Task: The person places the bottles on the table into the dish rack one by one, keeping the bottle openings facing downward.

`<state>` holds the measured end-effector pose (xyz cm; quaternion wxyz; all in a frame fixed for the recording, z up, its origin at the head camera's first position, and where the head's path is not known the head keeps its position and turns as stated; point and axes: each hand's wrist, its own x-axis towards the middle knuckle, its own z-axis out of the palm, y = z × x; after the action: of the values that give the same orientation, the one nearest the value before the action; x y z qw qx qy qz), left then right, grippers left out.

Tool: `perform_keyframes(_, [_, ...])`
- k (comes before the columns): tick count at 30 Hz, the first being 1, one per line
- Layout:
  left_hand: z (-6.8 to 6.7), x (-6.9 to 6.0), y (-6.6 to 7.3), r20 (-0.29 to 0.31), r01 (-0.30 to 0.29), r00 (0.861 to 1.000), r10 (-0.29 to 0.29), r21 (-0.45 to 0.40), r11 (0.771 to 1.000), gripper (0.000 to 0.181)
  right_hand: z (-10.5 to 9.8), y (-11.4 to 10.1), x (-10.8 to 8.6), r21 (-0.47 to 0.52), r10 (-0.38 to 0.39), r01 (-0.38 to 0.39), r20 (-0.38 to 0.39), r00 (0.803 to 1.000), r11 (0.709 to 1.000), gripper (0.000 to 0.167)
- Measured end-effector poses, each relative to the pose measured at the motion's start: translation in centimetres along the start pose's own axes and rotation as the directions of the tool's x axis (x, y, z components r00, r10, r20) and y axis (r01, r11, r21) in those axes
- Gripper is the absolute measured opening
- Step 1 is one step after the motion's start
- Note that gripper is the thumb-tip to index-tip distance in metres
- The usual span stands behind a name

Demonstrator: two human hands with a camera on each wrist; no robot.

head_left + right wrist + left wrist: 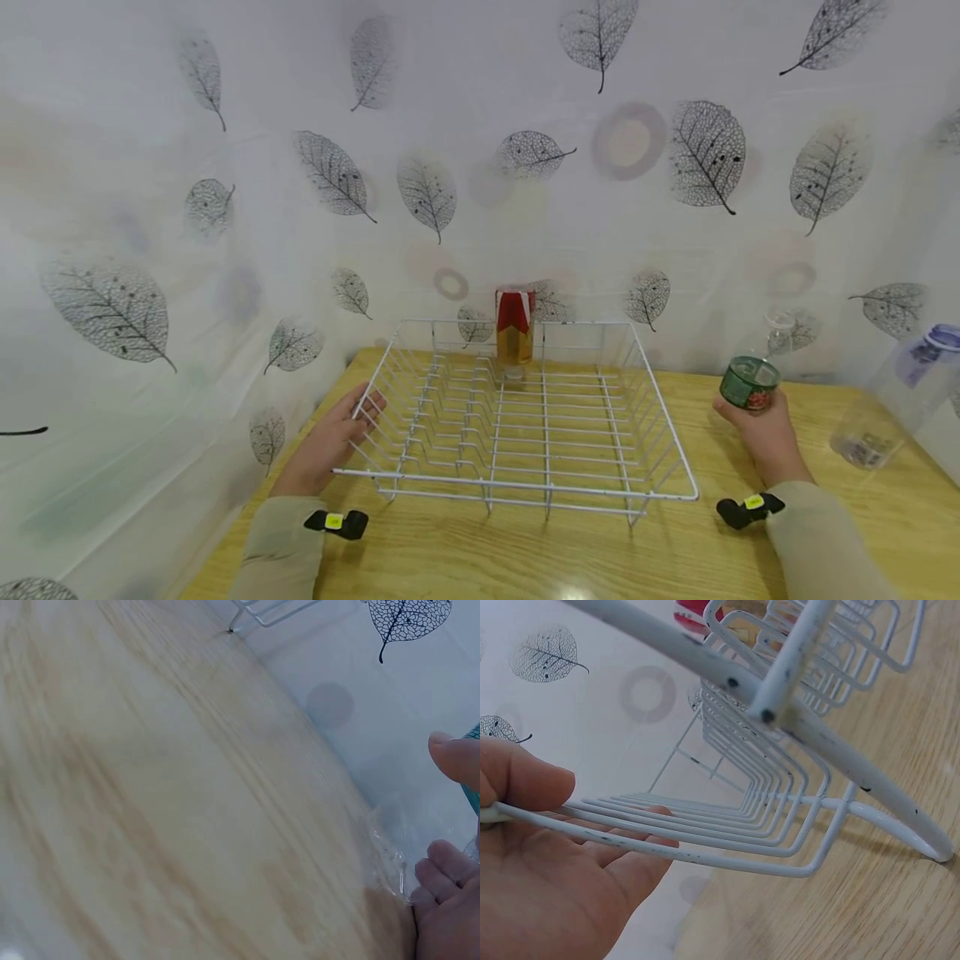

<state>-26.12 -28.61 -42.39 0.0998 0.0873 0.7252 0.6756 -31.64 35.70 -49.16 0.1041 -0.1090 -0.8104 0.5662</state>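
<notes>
Nearest: two pale sleeves [281, 542], each with a black wrist camera [336, 523] at the cuff, over a wood-grain tabletop [450, 554]. White wire rack [547, 488] stands on it, mid-field; coating chipped in spots. Left grip [341, 437] at the rack's left side: rim between thumb and nearly straight fingers, a narrow hold. Handling, judged: rack stiff, fairly light for its spread, coating smooth enough to slip; best taken by the rim at two opposite sides. Right grip [768, 437], right of the rack, holds a green tin [750, 385], apparently raised off the tabletop; thumb at its side, other fingers partly hidden. Tin judged rigid, compact, perhaps slick; take it round the wall. Clear container [888, 417], purple at its top, stands farther right. Beyond: red-and-gold can [514, 327] at the rack's back edge, inside or behind it cannot be told; small transparent item [780, 327] behind the tin. Farthest: leaf-printed sheet [480, 67]
</notes>
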Motion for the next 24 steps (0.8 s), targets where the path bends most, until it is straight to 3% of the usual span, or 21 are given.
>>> perform_keyframes(17, [-0.01,0.1,0.11,-0.026,0.014,1.0,-0.013,0.045,0.999,0.076,0.51,0.38,-0.31,-0.086,-0.01,0.012,0.019,1.0,0.996,0.101])
perform_keyframes(24, [0.11,0.01,0.36,-0.034,0.025,0.999,-0.022,0.086,0.996,0.068,0.0,0.04,-0.66,-0.05,-0.015,0.018,0.045,0.999,0.999,0.098])
